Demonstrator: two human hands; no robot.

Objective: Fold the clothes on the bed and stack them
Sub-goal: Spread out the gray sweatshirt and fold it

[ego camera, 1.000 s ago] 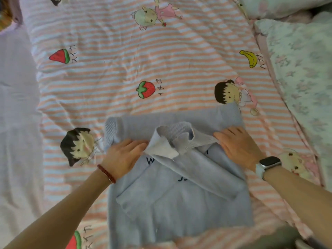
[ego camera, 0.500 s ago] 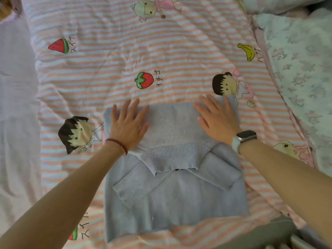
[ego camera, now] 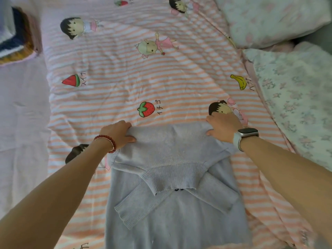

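sweater (ego camera: 172, 151): lies flat on the striped bed (ego camera: 125, 83), hem folded down over the crossed sleeves | grip: left hand (ego camera: 116, 133) and right hand (ego camera: 224, 128) each pinch a far corner of the fold | handling: soft, light knit, it probably sags and stretches | hold: best at both corners together
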